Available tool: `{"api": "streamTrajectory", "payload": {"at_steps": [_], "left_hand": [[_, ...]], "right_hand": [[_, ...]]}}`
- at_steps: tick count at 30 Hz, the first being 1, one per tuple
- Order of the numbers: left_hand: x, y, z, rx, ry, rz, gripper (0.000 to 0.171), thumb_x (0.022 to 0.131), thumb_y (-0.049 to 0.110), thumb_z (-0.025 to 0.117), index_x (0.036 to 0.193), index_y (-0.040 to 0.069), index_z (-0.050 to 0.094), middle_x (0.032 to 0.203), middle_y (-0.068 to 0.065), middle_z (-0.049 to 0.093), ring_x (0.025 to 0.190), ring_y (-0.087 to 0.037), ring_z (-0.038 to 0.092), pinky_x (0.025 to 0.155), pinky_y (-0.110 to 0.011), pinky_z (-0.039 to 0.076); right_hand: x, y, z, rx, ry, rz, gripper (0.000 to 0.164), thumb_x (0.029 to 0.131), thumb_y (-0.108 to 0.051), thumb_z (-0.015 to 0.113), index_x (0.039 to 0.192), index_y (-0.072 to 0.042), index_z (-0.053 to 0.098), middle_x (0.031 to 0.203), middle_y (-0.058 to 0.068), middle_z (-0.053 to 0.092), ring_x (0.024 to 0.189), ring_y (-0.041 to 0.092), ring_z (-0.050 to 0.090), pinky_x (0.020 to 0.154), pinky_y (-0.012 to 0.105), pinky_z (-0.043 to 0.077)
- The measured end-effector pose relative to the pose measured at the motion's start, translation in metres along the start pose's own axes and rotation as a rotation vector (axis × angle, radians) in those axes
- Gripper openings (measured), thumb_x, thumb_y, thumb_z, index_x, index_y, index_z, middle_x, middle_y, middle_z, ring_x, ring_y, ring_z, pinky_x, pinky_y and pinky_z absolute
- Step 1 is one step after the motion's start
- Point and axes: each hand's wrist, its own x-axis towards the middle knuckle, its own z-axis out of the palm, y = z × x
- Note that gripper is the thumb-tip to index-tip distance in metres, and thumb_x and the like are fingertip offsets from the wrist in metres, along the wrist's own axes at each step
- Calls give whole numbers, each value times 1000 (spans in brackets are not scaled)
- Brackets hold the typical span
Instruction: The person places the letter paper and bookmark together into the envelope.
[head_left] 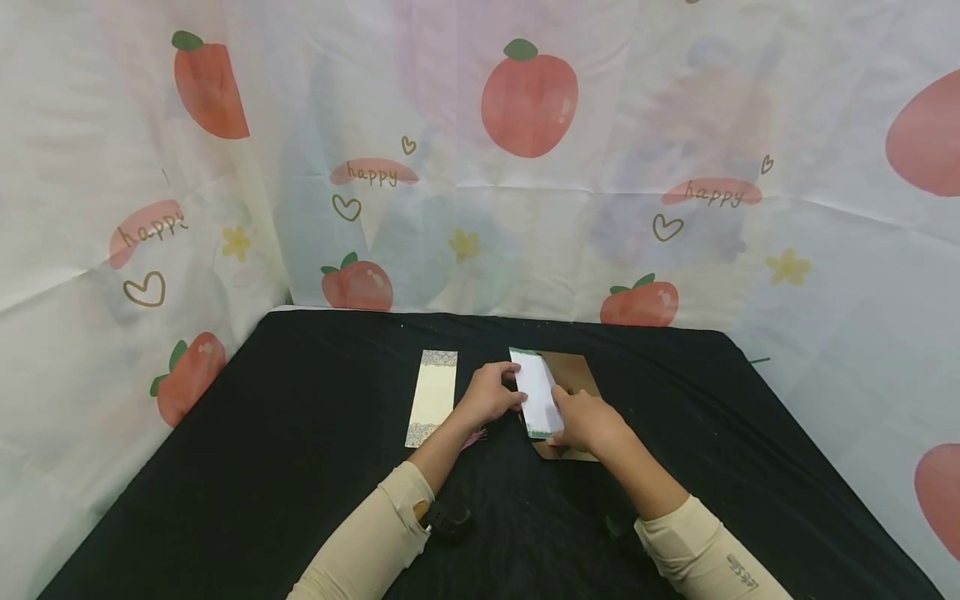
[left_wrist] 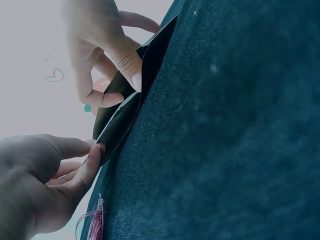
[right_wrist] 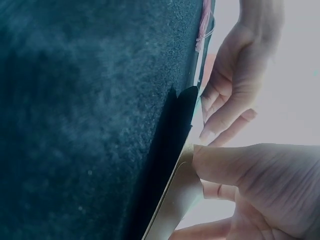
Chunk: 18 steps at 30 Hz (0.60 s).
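Note:
A white card [head_left: 536,393] with green ends overlaps the left part of a brown paper envelope [head_left: 576,371]. My left hand [head_left: 492,394] pinches the card's left long edge between thumb and fingers. In the left wrist view the left hand [left_wrist: 45,182] holds that edge tilted above the cloth. My right hand [head_left: 591,423] grips the envelope's near left side, its fingertips right at the card's right edge. The right wrist view shows the right thumb [right_wrist: 217,162] against the envelope's edge [right_wrist: 177,197]. The palm side of the right hand is hidden in the head view.
Left of my left hand lies a cream bookmark [head_left: 432,396] with patterned ends and a pink tassel [head_left: 476,437]. Black cloth [head_left: 300,467] covers the table. A white curtain [head_left: 450,100] printed with fruit surrounds its back and sides.

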Motion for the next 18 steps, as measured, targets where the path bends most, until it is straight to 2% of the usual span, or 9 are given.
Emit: {"api": "streamTrajectory", "payload": {"at_steps": [8, 18], "left_hand": [[-1, -2, 1, -10, 1, 33, 54, 89, -5, 78, 139, -6, 60, 125, -23, 68, 64, -17, 73, 59, -25, 59], [0, -2, 2, -42, -23, 36, 54, 89, -5, 78, 140, -6, 60, 118, -20, 69, 64, -18, 72, 59, -27, 60]], "right_hand": [[-1, -2, 0, -6, 1, -13, 80, 82, -31, 90, 142, 3, 51, 109, 25, 66, 91, 35, 67, 75, 51, 57], [-1, -3, 0, -14, 16, -25, 78, 82, -33, 90, 141, 2, 53, 107, 25, 66, 91, 36, 67, 74, 52, 57]]}}
